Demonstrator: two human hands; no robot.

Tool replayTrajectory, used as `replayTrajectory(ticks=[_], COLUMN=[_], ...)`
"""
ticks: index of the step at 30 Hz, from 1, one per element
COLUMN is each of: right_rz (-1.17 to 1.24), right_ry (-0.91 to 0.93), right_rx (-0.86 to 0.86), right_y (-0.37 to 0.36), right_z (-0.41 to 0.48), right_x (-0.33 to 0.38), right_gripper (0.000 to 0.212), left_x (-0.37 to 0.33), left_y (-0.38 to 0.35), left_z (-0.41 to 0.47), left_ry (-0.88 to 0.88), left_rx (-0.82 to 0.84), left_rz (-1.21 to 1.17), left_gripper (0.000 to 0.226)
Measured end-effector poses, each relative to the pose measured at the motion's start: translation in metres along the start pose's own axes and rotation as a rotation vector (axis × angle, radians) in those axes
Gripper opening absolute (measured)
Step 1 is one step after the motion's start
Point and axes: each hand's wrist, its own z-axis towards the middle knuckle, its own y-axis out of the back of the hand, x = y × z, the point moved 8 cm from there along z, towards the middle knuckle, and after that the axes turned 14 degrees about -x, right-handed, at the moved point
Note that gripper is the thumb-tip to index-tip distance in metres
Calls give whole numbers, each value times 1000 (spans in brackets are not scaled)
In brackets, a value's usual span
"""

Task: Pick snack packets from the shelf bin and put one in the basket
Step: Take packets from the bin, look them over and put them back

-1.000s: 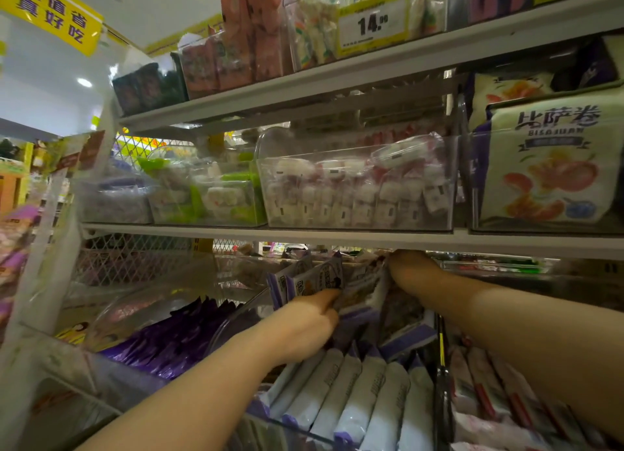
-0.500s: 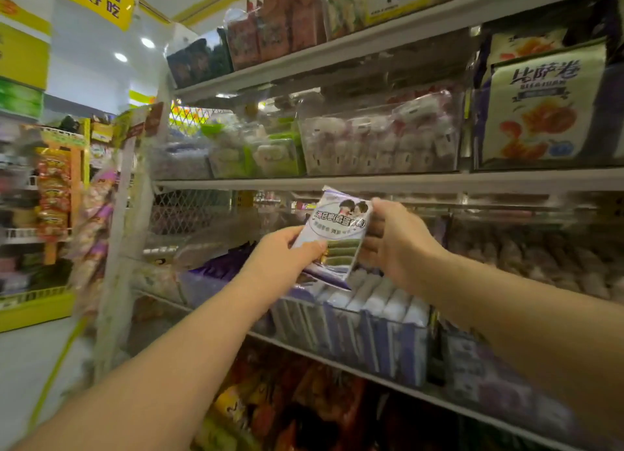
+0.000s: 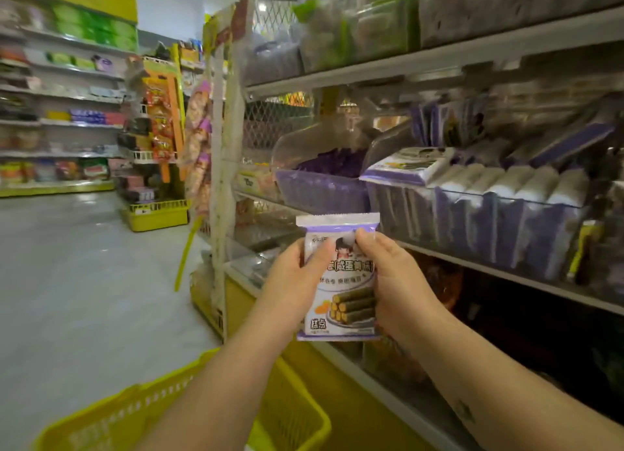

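Both hands hold one white and purple snack packet point(image 3: 341, 292) upright in front of the shelf, printed face toward me. My left hand point(image 3: 290, 278) grips its left edge and my right hand point(image 3: 395, 281) grips its right edge. The clear shelf bin point(image 3: 472, 221) it matches stands up and to the right, packed with several more such packets. A yellow mesh basket point(image 3: 175, 413) sits low at the bottom, below my forearms.
The shelving unit point(image 3: 506, 275) runs along the right, with another clear bin of purple packets point(image 3: 320, 187) to the left of the first. An open grey aisle floor point(image 3: 84, 281) lies left, ending at a yellow floor display point(image 3: 155, 214) and far shelves point(image 3: 60, 119).
Both hands have drawn the packet out of the bin and lowered it away from the shelf. My view has swung down and left, bringing the basket and aisle into sight.
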Motion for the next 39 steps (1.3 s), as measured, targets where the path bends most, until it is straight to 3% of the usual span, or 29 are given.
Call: replayTrajectory(ticks=[5,12,16,19,22,27,30,35,39], right_rz=[12,115,126,158,169,139,38,-371,-309], right_ry=[-112,-285,-302,-339,-306,-218,-201,-253,-450], right_rx=[-9,-9,-17,49,48,30,26,321,442], right_y=[-2,8,20,21,24,31,37,34,31], right_z=[-6,-3,0,-4,-3,-2,-1,-13,-26], right_x=[-53,-96,-97,-94,-86,-75,-75,-91,-103], right_gripper=[29,36,47,46,40,31,36,53,43], left_x=[55,81,91,94,92,90,96,101,101], left_y=[12,19,9,5,1,-3,-5,13,29], left_z=[-9,1,3,5,3,-1,-8,-3,7], left_ry=[186,235,305,359,386,426,535,611,598], left_rx=[-134,-243,-218,-177,-130,-84,-62,-182,-281], left_rz=[-147,-198,-224,-320,-399,-403,-410,-572,-657], left_gripper=[45,29,28,26,39,43,40,39,36])
